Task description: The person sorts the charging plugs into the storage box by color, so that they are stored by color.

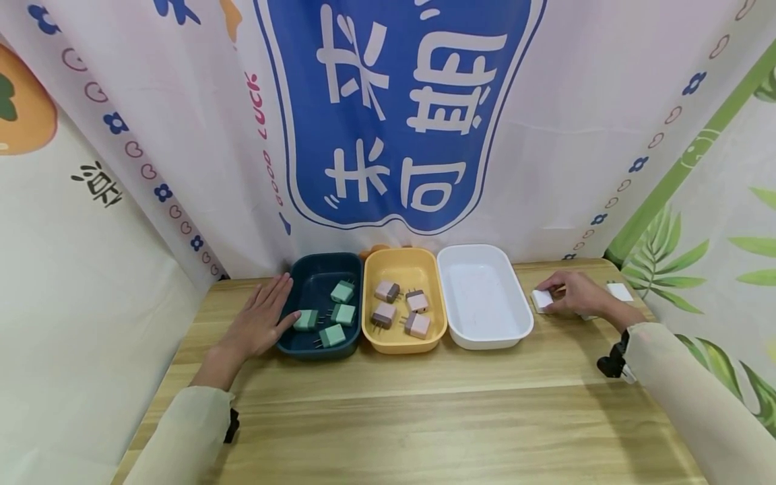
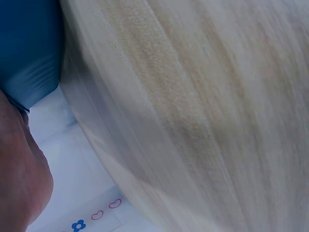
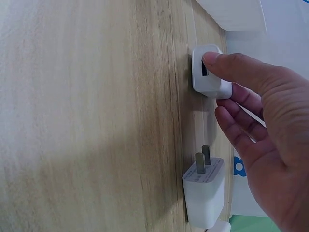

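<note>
At the right of the table, my right hand [image 1: 576, 294] pinches a white charger plug [image 1: 541, 300] beside the white bin [image 1: 485, 342]. In the right wrist view the thumb lies on the charger's face next to its dark port, with the fingers behind it. Another white charger plug [image 3: 203, 198] lies close by, its two metal prongs showing. My left hand [image 1: 261, 316] rests along the side of the dark blue bin [image 1: 315, 351], fingers straight and thumb over the rim. Several green charger plugs [image 1: 343, 314] lie in that bin.
A yellow bin [image 1: 403, 347] with several pink-and-brown charger plugs [image 1: 384, 315] stands between the dark blue and white bins. Another white charger plug [image 1: 619, 292] lies near the table's right edge. A printed curtain [image 1: 388, 135] hangs behind the wooden table [image 1: 424, 417].
</note>
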Demonstrator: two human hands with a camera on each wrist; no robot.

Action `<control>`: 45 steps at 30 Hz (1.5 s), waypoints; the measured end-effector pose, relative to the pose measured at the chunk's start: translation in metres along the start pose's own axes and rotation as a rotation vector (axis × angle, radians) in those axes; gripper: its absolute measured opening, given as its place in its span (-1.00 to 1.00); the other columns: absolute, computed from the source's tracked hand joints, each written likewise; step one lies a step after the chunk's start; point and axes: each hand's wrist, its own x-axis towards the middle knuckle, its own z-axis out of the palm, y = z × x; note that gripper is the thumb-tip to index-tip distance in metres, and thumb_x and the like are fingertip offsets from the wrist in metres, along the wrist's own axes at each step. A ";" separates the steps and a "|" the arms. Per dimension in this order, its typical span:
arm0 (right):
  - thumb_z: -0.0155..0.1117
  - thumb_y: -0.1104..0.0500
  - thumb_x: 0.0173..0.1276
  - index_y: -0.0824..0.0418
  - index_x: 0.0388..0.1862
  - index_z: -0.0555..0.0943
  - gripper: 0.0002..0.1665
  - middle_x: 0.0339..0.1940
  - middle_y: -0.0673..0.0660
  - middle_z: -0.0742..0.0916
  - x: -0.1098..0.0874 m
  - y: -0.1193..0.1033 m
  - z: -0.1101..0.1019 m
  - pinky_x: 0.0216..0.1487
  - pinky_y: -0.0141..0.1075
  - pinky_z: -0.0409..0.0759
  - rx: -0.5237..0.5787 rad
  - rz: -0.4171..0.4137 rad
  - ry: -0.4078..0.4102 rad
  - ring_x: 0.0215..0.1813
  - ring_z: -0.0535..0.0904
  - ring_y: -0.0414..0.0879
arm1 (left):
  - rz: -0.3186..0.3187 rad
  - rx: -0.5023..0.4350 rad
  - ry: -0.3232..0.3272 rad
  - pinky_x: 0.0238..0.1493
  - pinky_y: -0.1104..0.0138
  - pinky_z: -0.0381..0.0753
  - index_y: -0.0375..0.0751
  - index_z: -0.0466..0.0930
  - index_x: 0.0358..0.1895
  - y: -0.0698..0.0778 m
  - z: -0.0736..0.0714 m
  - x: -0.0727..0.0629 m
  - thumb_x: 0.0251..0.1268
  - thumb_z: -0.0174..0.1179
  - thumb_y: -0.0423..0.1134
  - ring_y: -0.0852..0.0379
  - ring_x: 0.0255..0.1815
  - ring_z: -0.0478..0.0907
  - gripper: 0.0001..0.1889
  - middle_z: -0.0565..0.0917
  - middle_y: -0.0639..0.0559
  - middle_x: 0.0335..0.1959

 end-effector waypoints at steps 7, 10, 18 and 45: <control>0.71 0.18 0.17 0.31 0.06 0.77 -0.51 -0.03 0.20 0.79 -0.002 0.001 -0.002 0.00 -0.19 0.68 -0.006 0.001 0.005 0.00 0.70 0.04 | 0.012 -0.034 0.032 0.69 -0.25 -0.22 -0.34 -0.13 0.73 0.001 0.002 0.000 0.72 -0.16 0.21 -0.23 0.78 -0.25 -0.15 -0.12 -0.25 0.77; 0.70 0.18 0.18 0.31 0.06 0.77 -0.51 -0.03 0.19 0.79 -0.002 0.001 -0.002 -0.01 -0.20 0.68 -0.005 0.006 0.008 0.00 0.71 0.04 | 0.021 -0.050 0.042 0.68 -0.26 -0.20 -0.36 -0.10 0.72 0.001 0.002 -0.001 0.72 -0.15 0.21 -0.25 0.77 -0.23 -0.15 -0.10 -0.28 0.76; 0.69 0.18 0.20 0.33 0.09 0.76 -0.50 0.03 0.28 0.80 -0.001 -0.005 -0.007 0.09 0.06 0.73 0.015 0.017 0.037 0.06 0.73 0.18 | 0.004 -0.030 0.006 0.69 -0.24 -0.23 -0.34 -0.16 0.73 0.002 -0.001 -0.001 0.73 -0.16 0.19 -0.29 0.77 -0.22 -0.15 -0.16 -0.24 0.78; 0.70 0.20 0.18 0.44 0.08 0.74 -0.46 -0.08 0.30 0.77 0.011 -0.031 -0.021 0.02 -0.05 0.77 0.004 -0.113 0.229 -0.02 0.73 0.18 | 0.002 -0.040 0.015 0.69 -0.25 -0.25 -0.34 -0.16 0.73 0.001 0.001 -0.002 0.73 -0.18 0.20 -0.26 0.77 -0.26 -0.15 -0.16 -0.25 0.77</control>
